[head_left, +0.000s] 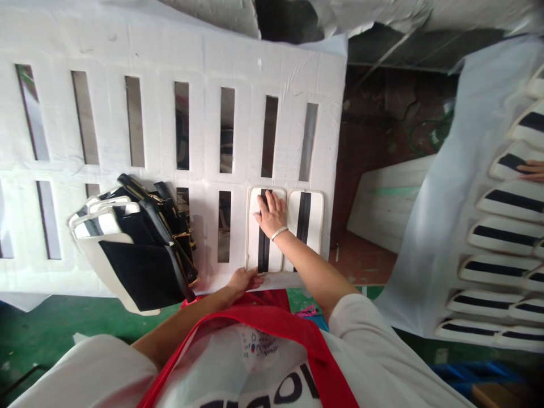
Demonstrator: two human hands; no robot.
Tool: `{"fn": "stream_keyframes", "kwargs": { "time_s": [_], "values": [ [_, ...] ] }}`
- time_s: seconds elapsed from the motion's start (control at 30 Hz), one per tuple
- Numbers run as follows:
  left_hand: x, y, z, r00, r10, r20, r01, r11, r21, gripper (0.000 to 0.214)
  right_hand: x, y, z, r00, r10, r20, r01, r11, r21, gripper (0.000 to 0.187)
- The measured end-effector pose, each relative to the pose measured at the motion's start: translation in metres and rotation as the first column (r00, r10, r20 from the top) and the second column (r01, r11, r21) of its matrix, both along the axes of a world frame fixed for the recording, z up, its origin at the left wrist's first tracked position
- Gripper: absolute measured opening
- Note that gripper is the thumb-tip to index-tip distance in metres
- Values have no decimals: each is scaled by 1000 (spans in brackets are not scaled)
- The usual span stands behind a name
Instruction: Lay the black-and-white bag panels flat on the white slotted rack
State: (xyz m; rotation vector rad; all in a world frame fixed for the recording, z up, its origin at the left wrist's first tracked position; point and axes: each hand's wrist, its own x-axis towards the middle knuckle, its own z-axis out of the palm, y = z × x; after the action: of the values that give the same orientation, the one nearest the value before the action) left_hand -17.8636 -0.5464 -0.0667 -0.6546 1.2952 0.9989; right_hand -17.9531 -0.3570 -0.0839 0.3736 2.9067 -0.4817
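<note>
My right hand (271, 213) lies flat, fingers stretched, on a white panel with a black stripe (256, 249) set into a slot of the white slotted board (170, 51). A second such striped panel (306, 218) sits in the slot just to its right. My left hand (243, 281) rests at the board's near edge, fingers curled against the lower end of the first panel. A stack of white and black panels with straps (136, 249) lies on the board to the left of both hands.
The board has several open rectangular slots. At the right, a second white sheet (446, 215) holds several striped panels, with another person's hand (531, 169) on it. Green floor (51, 323) shows below; dark floor and a pale board lie between the two sheets.
</note>
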Motion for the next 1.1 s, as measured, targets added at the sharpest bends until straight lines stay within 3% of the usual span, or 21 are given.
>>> {"fn": "stream_keyframes", "kwargs": {
  "time_s": [0.2, 0.33, 0.4, 0.47, 0.53, 0.6, 0.67, 0.7, 0.73, 0.77, 0.83, 0.9, 1.03, 1.1],
  "values": [
    [-9, -2, -3, 958, -285, -2, 282, 947, -154, 50, 5, -1, -13, 1000, 13, -29, -11, 998, 69, 57],
    [-24, 5, 8, 796, -587, 149, 603, 790, -109, 63, 5, -2, -10, 999, 25, -33, -23, 998, 60, 58],
    [-31, 6, 22, 774, -623, 113, 632, 770, -91, 61, 4, -3, -8, 999, 17, -47, -14, 998, 64, 57],
    [-40, -2, 39, 810, -586, -11, 583, 807, -93, 52, 2, -2, -7, 997, 7, -72, -3, 998, 65, 55],
    [-54, -24, 59, 788, -551, -276, 548, 831, -94, 43, -3, 1, -4, 996, 2, -89, 2, 999, 46, 54],
    [-72, -64, 79, 635, -467, -615, 458, 869, -187, 36, -10, 5, 3, 997, 6, -82, -5, 1000, 11, 55],
    [-93, -119, 91, 441, -416, -795, 174, 909, -379, 30, -18, 9, 16, 999, -7, -34, 6, 1000, -28, 55],
    [-103, -148, 94, 392, -422, -818, -22, 884, -466, 30, -23, 8, 24, 999, -37, -10, 36, 999, -37, 56],
    [-113, -177, 93, 363, -455, -813, -167, 827, -537, 33, -27, 5, 32, 996, -84, 0, 84, 996, -36, 56],
    [-121, -204, 90, 352, -499, -792, -251, 765, -593, 38, -30, -1, 41, 992, -129, -9, 129, 991, -40, 56],
    [-133, -247, 78, 362, -564, -742, -315, 676, -667, 51, -33, -26, 58, 988, -153, -30, 147, 978, -146, 52],
    [-139, -272, 64, 441, -583, -682, -291, 626, -724, 66, -30, -64, 73, 998, -55, -10, 48, 936, -348, 42],
    [-145, -289, 44, 607, -489, -626, -241, 637, -732, 84, -11, -158, 90, 961, 255, 105, -128, 748, -651, 21],
    [-148, -296, 42, 625, -471, -623, -225, 655, -721, 88, -3, -196, 90, 907, 367, 205, -68, 608, -791, 24]
  ]
}}
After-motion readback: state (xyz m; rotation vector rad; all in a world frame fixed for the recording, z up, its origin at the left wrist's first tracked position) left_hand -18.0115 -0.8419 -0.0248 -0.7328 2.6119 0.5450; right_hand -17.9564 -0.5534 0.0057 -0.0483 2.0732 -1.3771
